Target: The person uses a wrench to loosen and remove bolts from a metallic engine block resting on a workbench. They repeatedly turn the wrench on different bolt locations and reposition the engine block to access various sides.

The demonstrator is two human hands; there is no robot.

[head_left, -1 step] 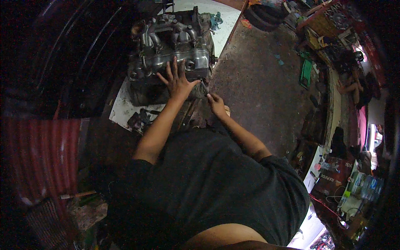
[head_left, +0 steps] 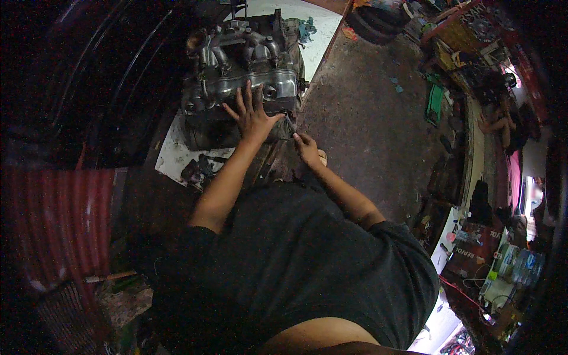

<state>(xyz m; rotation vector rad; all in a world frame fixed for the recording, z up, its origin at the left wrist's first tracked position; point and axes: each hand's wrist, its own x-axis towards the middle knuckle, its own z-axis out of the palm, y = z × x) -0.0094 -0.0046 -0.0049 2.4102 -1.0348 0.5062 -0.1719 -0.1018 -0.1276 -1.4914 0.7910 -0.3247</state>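
Observation:
A greasy metal engine [head_left: 236,80] with a silver cover and curved manifold pipes stands on a white board [head_left: 322,50]. My left hand [head_left: 253,121] rests with fingers spread on the near side of the engine cover. Its thumb points right and meets the tip of a slim silver tool, which looks like a wrench [head_left: 290,123]. At the engine's near right corner, my right hand [head_left: 307,148] pinches the lower end of this wrench. The wrench's upper end reaches a fastener too small and dark to make out.
Dark cloth or parts [head_left: 201,170] lie on the board's near left. Black tires [head_left: 376,23] sit at the far right of the dirty floor [head_left: 378,112]. A green object [head_left: 434,103] lies farther right, near another person's arm [head_left: 500,125]. Red corrugated sheet [head_left: 59,225] stands at left.

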